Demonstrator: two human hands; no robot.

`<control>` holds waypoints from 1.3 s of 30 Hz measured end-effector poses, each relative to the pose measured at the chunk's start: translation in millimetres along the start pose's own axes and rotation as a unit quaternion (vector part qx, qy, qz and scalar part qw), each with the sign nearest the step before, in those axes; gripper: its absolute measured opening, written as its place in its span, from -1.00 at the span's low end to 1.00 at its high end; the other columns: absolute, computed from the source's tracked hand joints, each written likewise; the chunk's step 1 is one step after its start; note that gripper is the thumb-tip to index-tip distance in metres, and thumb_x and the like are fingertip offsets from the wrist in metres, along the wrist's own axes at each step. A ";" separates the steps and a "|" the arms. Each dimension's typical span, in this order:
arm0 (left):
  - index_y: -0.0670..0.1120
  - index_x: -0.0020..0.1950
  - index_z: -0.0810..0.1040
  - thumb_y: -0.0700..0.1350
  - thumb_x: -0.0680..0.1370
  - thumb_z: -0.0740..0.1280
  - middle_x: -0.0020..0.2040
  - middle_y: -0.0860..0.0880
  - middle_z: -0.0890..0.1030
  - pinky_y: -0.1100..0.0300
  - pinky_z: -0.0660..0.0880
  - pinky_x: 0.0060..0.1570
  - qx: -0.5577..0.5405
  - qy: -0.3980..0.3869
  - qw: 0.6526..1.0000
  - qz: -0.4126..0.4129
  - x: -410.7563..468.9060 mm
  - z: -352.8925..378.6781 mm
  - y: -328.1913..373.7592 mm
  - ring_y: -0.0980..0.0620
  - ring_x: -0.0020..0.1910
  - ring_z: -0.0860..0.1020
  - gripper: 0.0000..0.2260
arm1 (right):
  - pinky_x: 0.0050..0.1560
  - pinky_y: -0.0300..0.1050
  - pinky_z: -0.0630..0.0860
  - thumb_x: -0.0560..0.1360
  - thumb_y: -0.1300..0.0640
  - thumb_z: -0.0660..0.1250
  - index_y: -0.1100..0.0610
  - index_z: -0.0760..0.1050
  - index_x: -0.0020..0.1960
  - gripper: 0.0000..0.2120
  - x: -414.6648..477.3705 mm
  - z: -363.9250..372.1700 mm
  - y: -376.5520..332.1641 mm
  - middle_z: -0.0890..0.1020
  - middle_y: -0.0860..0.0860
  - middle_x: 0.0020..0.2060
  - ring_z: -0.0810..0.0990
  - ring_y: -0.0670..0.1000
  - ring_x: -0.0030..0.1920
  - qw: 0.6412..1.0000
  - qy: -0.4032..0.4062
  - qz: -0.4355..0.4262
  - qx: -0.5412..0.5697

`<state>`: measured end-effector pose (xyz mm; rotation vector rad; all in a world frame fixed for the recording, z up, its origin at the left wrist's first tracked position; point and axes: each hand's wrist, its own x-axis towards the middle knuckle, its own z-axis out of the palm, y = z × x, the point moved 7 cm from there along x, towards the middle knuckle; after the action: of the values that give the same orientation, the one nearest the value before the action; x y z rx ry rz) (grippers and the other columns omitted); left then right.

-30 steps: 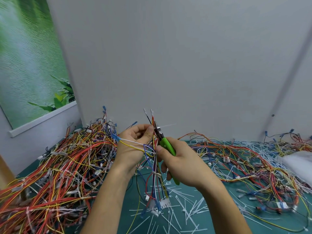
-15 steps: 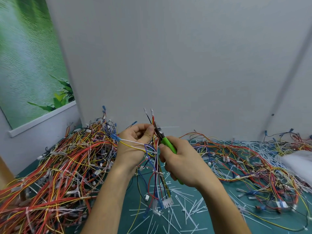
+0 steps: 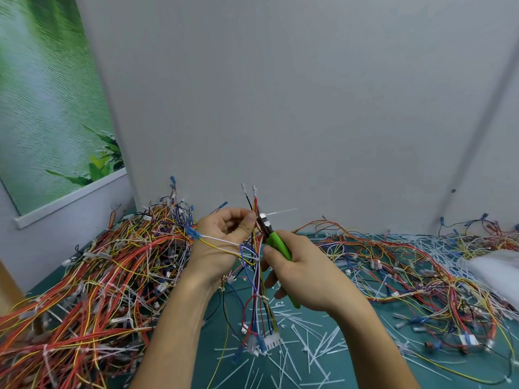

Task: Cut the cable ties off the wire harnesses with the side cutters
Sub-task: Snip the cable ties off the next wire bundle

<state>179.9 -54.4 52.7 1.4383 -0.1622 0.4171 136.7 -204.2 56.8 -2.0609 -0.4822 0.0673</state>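
Two hands meet: left hand (image 3: 222,242) pinches the wire bundle (image 3: 257,279); right hand (image 3: 303,276) curls fingers round green cutters (image 3: 276,242) at a tie (image 3: 280,212).

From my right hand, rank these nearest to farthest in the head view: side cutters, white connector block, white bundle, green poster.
1. side cutters, gripped in the right hand.
2. white connector block, just below it.
3. white bundle, far right.
4. green poster, left wall.
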 end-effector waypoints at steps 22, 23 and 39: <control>-0.16 -0.02 0.66 -0.22 0.56 0.42 -0.16 -0.12 0.69 0.31 0.54 -0.21 0.023 -0.016 0.999 -0.020 1.1 2.7 -6.3 0.09 -0.24 0.60 -0.97 | -0.19 0.23 0.66 0.65 -0.08 0.27 0.06 0.47 0.00 -0.79 1.1 -0.7 4.8 0.67 0.18 -0.15 0.71 0.14 -0.24 0.999 0.011 0.007 -0.033; -0.17 -0.02 0.66 -0.23 0.57 0.42 -0.19 -0.10 0.68 0.34 0.52 -0.24 0.022 -0.017 0.999 -0.020 1.0 2.8 -5.8 0.13 -0.27 0.59 -0.97 | -0.22 0.25 0.67 0.65 -0.08 0.27 0.07 0.47 -0.02 -0.78 1.3 -0.8 5.7 0.67 0.18 -0.17 0.71 0.13 -0.29 0.999 0.012 0.009 -0.031; -0.13 -0.05 0.67 -0.20 0.53 0.45 -0.23 0.00 0.72 0.33 0.57 -0.25 -0.021 -0.003 0.999 -0.029 0.4 4.0 -6.7 0.11 -0.27 0.64 -0.98 | -0.27 0.17 0.61 0.64 -0.09 0.28 0.07 0.48 -0.11 -0.74 4.2 -5.7 4.2 0.63 0.18 -0.23 0.61 0.21 -0.30 0.996 0.065 -0.016 -0.064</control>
<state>183.4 -58.8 47.3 1.3990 -0.1327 0.3600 143.2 -209.2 56.9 -2.1668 -0.4485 -0.1179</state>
